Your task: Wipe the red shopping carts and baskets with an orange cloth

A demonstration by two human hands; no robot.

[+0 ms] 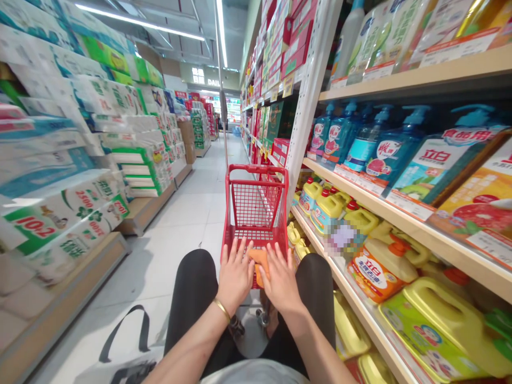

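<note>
An orange cloth-like piece (pixel 260 262) lies between and partly under my two hands, over the near end of a red shopping basket cart (pixel 258 205). My left hand (pixel 237 271) is spread flat with its fingers pointing forward, its thumb side against the orange piece. My right hand (pixel 280 276) mirrors it from the other side, fingers outstretched and thumb near the cloth's edge. Neither hand's fingers are wrapped round anything. Palms and the underside of the orange piece are hidden. A gold bangle (pixel 222 310) circles my left wrist.
Close on the right, shelves hold blue pump bottles (pixel 380 141) and yellow detergent jugs (pixel 444 320). Stacked paper packs (pixel 68 224) line the left side on low platforms. A tiled aisle (pixel 192 213) runs forward. A bag with a dark strap (pixel 124 330) sits on the floor at lower left.
</note>
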